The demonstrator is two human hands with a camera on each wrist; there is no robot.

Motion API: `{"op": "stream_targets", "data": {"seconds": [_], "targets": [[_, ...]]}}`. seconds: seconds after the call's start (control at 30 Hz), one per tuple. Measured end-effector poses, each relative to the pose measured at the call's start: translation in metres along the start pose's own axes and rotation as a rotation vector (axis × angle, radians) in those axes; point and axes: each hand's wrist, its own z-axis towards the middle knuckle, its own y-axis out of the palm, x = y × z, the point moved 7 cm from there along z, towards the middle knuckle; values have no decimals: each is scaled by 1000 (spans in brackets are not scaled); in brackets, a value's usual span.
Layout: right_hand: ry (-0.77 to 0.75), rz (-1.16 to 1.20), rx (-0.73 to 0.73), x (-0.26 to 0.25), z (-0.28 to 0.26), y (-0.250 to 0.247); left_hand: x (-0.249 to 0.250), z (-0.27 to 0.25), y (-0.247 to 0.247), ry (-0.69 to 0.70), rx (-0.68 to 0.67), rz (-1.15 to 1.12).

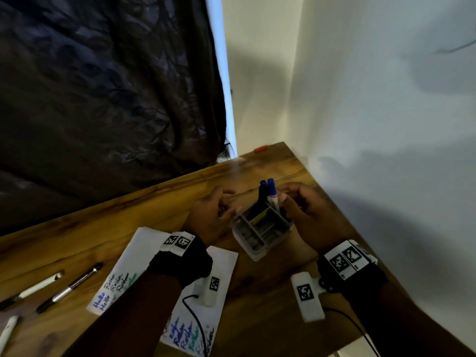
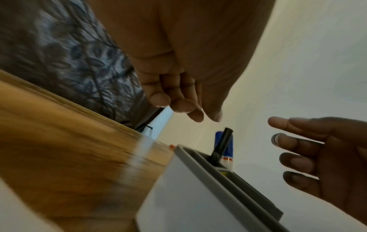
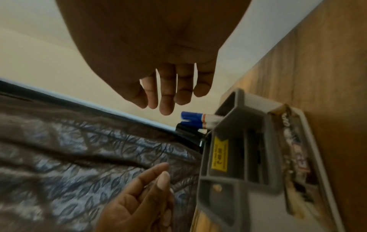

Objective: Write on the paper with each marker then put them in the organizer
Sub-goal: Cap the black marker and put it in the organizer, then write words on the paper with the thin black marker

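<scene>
A grey organizer [image 1: 257, 249] [image 2: 178, 196] [image 3: 234, 157] with several compartments stands on the wooden table between my hands. Blue-capped markers [image 1: 270, 188] [image 2: 228, 146] [image 3: 191, 120] and a black marker [image 1: 261, 199] [image 2: 221, 146] stand upright in its far compartment. My left hand [image 1: 219, 210] [image 2: 178, 100] hovers just left of the organizer, fingers loosely curled, holding nothing. My right hand [image 1: 296, 204] [image 3: 168, 97] hovers at its right, fingers relaxed and empty, near the marker caps. Two written-on sheets of paper [image 1: 134, 256] lie under my left forearm.
Two more markers [image 1: 69, 286] [image 1: 33, 288] lie on the table at the left, and another [image 1: 9, 331] at the left edge. A small red object [image 1: 261, 149] sits at the table's far corner. A dark patterned curtain [image 1: 103, 86] hangs left; a white wall stands right.
</scene>
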Motion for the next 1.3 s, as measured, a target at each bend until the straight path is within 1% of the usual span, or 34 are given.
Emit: {"op": "stream_targets", "data": {"seconds": [0.1,0.17,0.23,0.33,0.4,0.43,0.53,0.6,0.67,0.73,0.8,0.9,1.0,1.07,1.13,1.2,1.23,1.3], "targets": [[-43,6,-54,-15,-1,29,-30,-38,-23,-53,71,-7],[-123,-33,-125,-34,-3,66,-63,-74,-44,-131,127,26],[-196,-52,-202,-54,-8,98,-91,-107,-59,-208,146,36],[-332,-150,-364,-82,-21,173,-142,-171,-96,-337,219,-20],[-422,-248,-458,-95,-33,217,-167,-210,-116,-411,250,-4],[-460,-275,-529,-102,-42,247,-182,-234,-129,-459,272,8],[-541,-314,-724,-115,-64,329,-216,-290,-161,-546,351,27],[-595,-370,-814,-117,-74,385,-237,-321,-177,-603,404,37],[-664,-487,-854,-114,-80,435,-256,-345,-187,-638,446,36],[-731,-682,-848,-108,-82,474,-273,-363,-190,-660,465,-35],[-720,-878,-826,-98,-79,503,-285,-377,-195,-670,498,-88],[-615,-1052,-815,-79,-71,524,-289,-386,-205,-641,480,-23],[-606,-1043,-771,-74,-66,528,-289,-389,-212,-614,471,-1],[-595,-1021,-771,-77,-69,526,-287,-387,-217,-599,481,2],[-607,-965,-750,-90,-73,518,-280,-380,-222,-547,478,-18],[-659,-845,-739,-111,-82,505,-273,-368,-225,-482,458,-50],[-674,-767,-746,-121,-88,496,-267,-361,-227,-454,439,-38],[-660,-645,-800,-135,-100,477,-255,-344,-228,-404,371,59]]}}
